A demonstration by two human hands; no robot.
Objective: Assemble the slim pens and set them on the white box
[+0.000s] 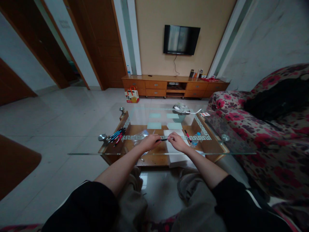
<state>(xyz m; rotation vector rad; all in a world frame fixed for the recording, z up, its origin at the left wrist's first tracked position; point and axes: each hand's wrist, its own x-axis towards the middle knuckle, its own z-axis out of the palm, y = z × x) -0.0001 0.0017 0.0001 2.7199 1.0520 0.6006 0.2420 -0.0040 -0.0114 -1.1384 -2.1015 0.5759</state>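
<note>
A person is sitting at a glass coffee table (169, 154), both bare forearms reaching forward over it. The left hand (150, 142) and the right hand (178, 141) are meeting above the near edge, each pinching one end of a dark pen (162, 140) held level between them, fingers curled around it. Beneath the right hand, a white sheet of paper (174, 151) is lying on the glass. A red pen (188, 136) is resting just beside the paper (to its right). Well to the left, a bundle of blue and red pens (116, 135) is lying near the table's corner. A floral sofa (265, 129) is standing on the right.
</note>
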